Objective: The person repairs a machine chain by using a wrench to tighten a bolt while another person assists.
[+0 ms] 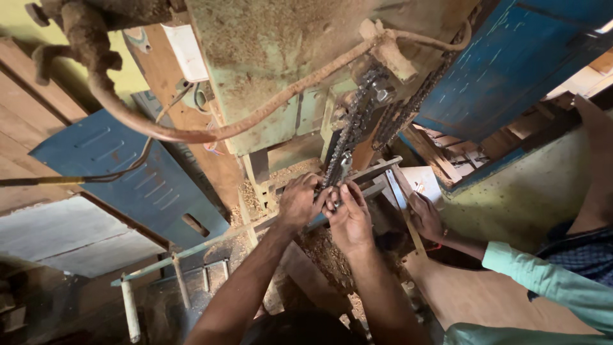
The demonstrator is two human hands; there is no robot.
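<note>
A toothed cutter chain [355,121] hangs down from a dusty green machine [281,70]. My left hand [299,201] and my right hand [348,217] meet at the chain's lower end [338,172], fingers pinched around it from both sides. Sawdust lies heaped on the machine bed beneath them. Whether the fingers grip the chain itself or a small part on it is hidden by the hands.
A co-worker's hand [426,217], in a pale green sleeve [543,281], rests on a wooden strip [408,220] to the right. A dust-caked cable [211,131] loops across the upper left. Blue metal panels [128,172] stand left and upper right. A plywood board [472,294] lies lower right.
</note>
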